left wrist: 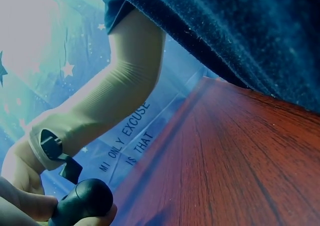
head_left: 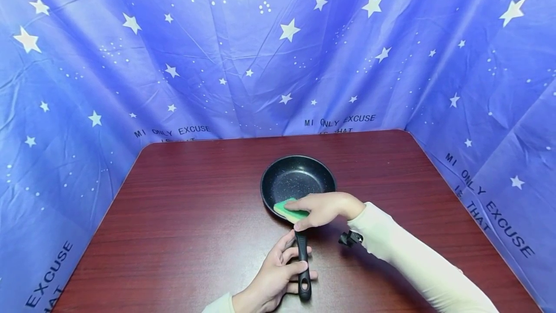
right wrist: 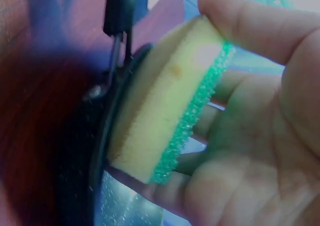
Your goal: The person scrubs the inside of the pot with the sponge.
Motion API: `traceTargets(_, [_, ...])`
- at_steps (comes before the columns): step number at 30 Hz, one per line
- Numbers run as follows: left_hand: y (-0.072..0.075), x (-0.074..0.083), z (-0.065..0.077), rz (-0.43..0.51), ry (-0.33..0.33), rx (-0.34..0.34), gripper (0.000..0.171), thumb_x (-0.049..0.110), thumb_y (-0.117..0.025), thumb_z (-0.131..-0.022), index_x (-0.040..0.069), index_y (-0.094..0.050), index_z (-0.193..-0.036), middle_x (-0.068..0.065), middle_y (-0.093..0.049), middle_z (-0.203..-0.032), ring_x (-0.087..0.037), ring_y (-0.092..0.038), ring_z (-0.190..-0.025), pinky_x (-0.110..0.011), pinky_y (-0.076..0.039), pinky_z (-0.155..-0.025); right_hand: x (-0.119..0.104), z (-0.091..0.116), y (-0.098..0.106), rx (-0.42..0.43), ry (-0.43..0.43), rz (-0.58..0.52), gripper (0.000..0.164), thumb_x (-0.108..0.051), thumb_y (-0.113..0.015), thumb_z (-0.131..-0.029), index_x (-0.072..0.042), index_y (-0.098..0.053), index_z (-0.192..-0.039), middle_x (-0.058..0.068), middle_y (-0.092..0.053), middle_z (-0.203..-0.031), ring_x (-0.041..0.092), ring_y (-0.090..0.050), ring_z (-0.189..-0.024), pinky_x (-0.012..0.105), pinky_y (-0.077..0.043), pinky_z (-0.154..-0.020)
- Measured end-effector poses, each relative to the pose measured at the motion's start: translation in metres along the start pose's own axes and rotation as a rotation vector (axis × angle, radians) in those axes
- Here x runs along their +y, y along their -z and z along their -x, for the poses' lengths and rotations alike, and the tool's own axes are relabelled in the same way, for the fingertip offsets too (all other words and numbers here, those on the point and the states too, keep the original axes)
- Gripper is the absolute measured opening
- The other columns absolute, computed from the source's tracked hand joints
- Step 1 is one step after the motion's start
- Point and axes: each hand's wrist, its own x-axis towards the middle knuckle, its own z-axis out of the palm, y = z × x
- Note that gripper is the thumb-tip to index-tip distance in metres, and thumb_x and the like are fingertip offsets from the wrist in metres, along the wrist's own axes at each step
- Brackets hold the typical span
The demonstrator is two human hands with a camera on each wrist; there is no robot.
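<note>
Head view: sponge (head_left: 293, 214), green on top and yellow beneath, at the near rim of a black frying pan (head_left: 297, 180), close to the root of its handle (head_left: 302, 249). Pinched between thumb and fingers of the right hand (head_left: 323, 209); in the right wrist view, green layer toward the palm, yellow layer toward the pan, contact along the rim too blurred to confirm. Handle held in the left hand (head_left: 274, 271), thumb laid across the top, fingers beneath and showing on the far side. Cannot tell from these angles any gap between pan base and table (head_left: 182, 216).

Likely trouble, as a judgement: a swing or roll of the pan about its handle, from a light thumb-and-finger hold against sideways pressure at the rim. Also possible: a slip of the sponge over the edge, from a place at the rim rather than flat on the speckled floor. Right thumb close to the handle root, so perhaps a bump between hands on any stroke toward the body. Farther out, pale sleeve (head_left: 404, 250) on the right arm with a black device (head_left: 351, 238) at the cuff, liable to catch on the handle in a low sweep. Behind the table, blue curtain (head_left: 243, 57) with white stars and printed lettering
</note>
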Motion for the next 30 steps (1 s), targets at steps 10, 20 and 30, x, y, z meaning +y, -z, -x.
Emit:
traceTargets(10, [0.001,-0.002,0.001,-0.009,0.003,-0.002,0.089,-0.008,-0.062,-0.096,0.005,-0.012,-0.168,-0.017,-0.061,-0.139,-0.043,-0.076,-0.096,-0.049,-0.065,-0.074,-0.002,-0.022,-0.017,0.123,-0.015,-0.100,0.071,-0.036,-0.064,-0.105,-0.003,-0.038,-0.162,0.014,-0.032,-0.169,0.032,-0.029,-0.157,0.048,-0.026,-0.127])
traceTargets(20, [0.004,-0.002,0.001,0.001,0.005,-0.022,0.089,-0.006,-0.064,-0.097,0.007,-0.012,-0.169,-0.018,-0.061,-0.139,-0.039,-0.077,-0.095,-0.048,-0.065,-0.075,0.004,-0.038,-0.026,0.231,0.057,-0.111,0.069,-0.028,-0.062,-0.107,0.005,-0.034,-0.161,0.024,-0.028,-0.168,0.038,-0.025,-0.157,0.051,-0.025,-0.127])
traceTargets(30, [0.004,-0.002,0.001,0.004,-0.002,-0.033,0.089,-0.006,-0.064,-0.097,0.009,-0.014,-0.169,-0.017,-0.062,-0.137,-0.038,-0.077,-0.093,-0.047,-0.065,-0.075,0.012,-0.047,-0.027,0.279,0.052,-0.096,0.070,-0.028,-0.061,-0.107,0.003,-0.032,-0.162,0.022,-0.026,-0.170,0.041,-0.023,-0.157,0.055,-0.023,-0.127])
